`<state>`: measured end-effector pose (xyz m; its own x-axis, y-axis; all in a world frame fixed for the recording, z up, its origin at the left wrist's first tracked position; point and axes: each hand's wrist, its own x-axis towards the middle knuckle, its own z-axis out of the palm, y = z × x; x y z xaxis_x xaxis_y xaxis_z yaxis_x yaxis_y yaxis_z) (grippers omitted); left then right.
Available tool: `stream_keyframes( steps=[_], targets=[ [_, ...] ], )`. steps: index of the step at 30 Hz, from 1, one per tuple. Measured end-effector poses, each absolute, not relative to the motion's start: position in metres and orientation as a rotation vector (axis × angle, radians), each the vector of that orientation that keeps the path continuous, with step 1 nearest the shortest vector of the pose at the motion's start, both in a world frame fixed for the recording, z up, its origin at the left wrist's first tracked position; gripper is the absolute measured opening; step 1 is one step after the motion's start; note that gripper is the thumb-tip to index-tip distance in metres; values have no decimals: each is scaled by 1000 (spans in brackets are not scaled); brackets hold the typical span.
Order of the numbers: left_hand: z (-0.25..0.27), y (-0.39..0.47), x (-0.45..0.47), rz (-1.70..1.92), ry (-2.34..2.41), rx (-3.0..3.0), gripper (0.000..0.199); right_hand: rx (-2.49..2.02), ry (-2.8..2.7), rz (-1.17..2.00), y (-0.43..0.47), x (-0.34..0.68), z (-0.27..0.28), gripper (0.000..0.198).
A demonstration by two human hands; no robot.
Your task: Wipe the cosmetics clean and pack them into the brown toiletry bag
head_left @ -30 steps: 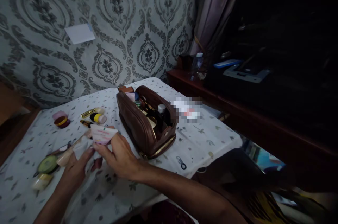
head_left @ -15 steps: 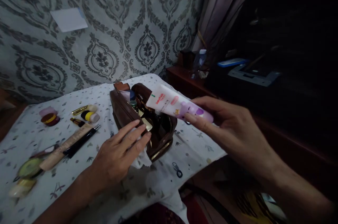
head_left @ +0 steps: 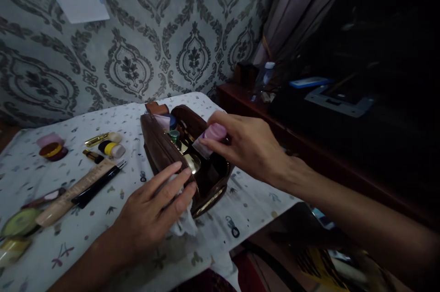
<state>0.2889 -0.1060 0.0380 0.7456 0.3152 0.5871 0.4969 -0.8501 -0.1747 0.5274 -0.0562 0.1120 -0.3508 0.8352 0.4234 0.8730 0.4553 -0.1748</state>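
Note:
My right hand [head_left: 252,147] is closed around the purple cap end of a white-and-purple squeeze tube [head_left: 215,132]. The tube points down into the open brown toiletry bag [head_left: 156,138], its lower part inside. My left hand [head_left: 154,209] lies against the near side of the bag, fingertips at the zipped rim, with a crumpled white cloth [head_left: 187,224] tucked under the fingers. Within the bag are a gold-coloured item [head_left: 192,162], a green-capped container [head_left: 174,136] and a dark blue item [head_left: 172,121].
Left on the patterned cloth lie a beige tube [head_left: 74,193], a black tube [head_left: 98,185], a yellow-banded bottle [head_left: 112,149], a small brush [head_left: 92,155], a pink-lidded jar [head_left: 52,146] and a green round compact [head_left: 20,222]. A clear bottle [head_left: 264,76] stands on the dark-red furniture behind.
My right hand has brought the tube left and down, tipping it from above the bag into its opening. My left hand stays at the bag's side. The view has shifted slightly.

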Motion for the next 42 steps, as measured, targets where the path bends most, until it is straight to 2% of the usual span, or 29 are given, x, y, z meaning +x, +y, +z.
stream_keyframes(
  steps=[6, 18, 27, 32, 36, 42],
  targets=[
    [36, -106, 287, -814, -661, -2621, 36, -1604, -2433, -232, -40, 508, 111, 25],
    [36, -109, 286, -829, -683, -2631, 39, -1407, -2700, -453, -30, 503, 107, 27],
    [36, -108, 285, -816, -683, -2619, 40, -1266, -2744, -538, -22, 501, 88, 18],
    [35, -109, 283, -805, -667, -2623, 41, -1295, -2792, -489, -24, 500, 92, 20],
    [38, -110, 281, -799, -691, -2640, 40, -1262, -2762, -318, -30, 506, 105, 20],
    [42, -113, 277, -753, -680, -2675, 37, -1143, -2358, -185, -47, 529, 113, 26]
  ],
)
